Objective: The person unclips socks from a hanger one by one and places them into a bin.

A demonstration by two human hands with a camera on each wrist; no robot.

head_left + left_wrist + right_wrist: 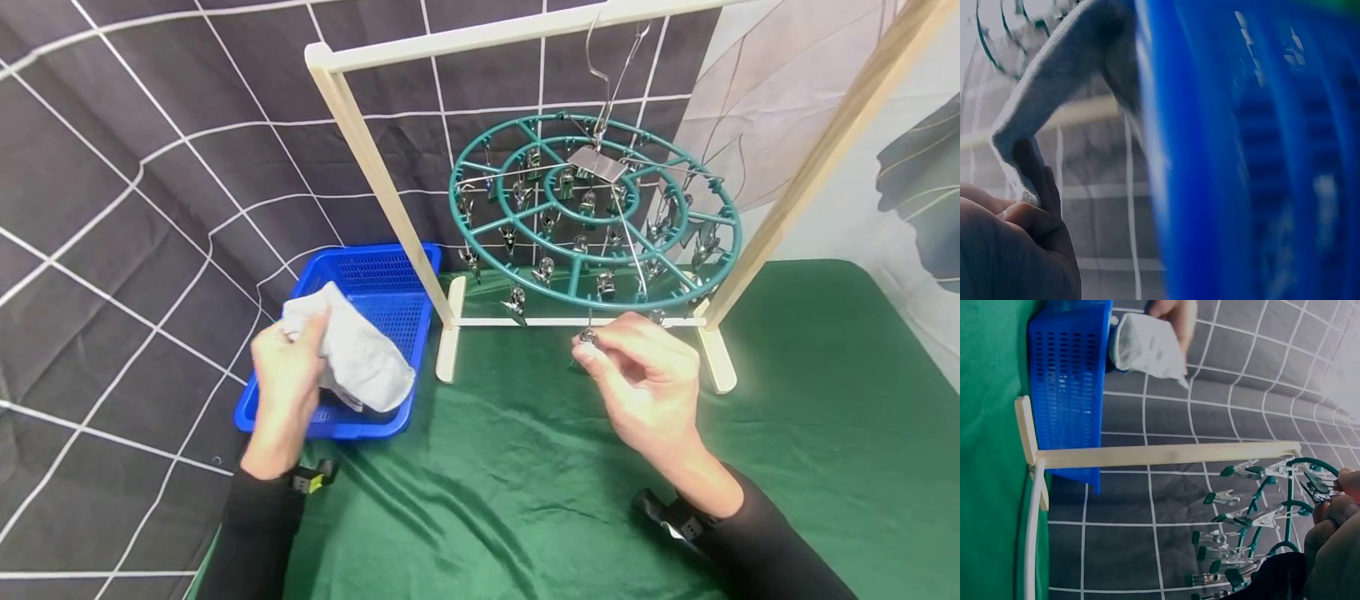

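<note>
My left hand (288, 362) pinches a light grey sock (367, 354) by one end, holding it above the blue basket (322, 429). The sock's rounded other end hangs down toward the basket's front right corner. In the left wrist view the sock (1047, 87) bends over from the fingertips, close beside the basket's wall. My right hand (652, 375) pinches a metal clip (588, 336) between thumb and fingertips at the front edge of the round green drying hanger (577, 296). In the right wrist view this clip (1319, 487) shows green tips.
A wooden rack (382, 183) stands on the green cloth (480, 500), with the hanger hooked over its white top bar (480, 35). Several other clips dangle from the hanger's rings. The rack's left post stands close beside the basket. A dark gridded curtain (150, 250) hangs behind.
</note>
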